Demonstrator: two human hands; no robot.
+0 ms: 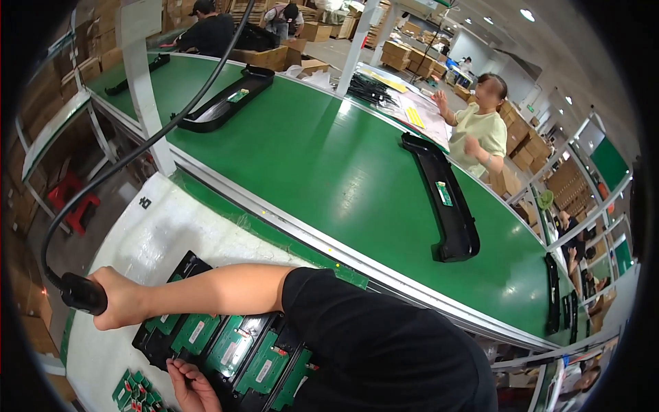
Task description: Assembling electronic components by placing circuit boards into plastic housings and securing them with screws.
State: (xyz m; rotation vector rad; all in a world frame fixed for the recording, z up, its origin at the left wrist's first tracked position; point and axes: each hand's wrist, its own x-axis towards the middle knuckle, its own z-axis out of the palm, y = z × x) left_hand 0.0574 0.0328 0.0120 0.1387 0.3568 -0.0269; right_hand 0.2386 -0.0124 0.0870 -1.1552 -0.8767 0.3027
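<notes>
My right arm, in a black short sleeve, reaches across to the left. My right hand (122, 299) is closed around a black corded handheld power tool (84, 294); its tip is hidden. Below, my left hand (192, 386) has its thumb and fingers drawn together at the edge of black plastic housings (152, 342). Whatever it pinches is too small to make out. Green circuit boards (262, 371) sit in these housings, which lie side by side on a white work surface (199, 218). My right forearm and sleeve cover part of them.
Loose green boards (135, 391) are heaped at the lower left. A green conveyor belt (329, 158) runs beyond a metal rail, carrying long black housings (449, 206). The tool's cable (147, 143) arcs past a white post (141, 82). Across the belt stands a person (480, 130).
</notes>
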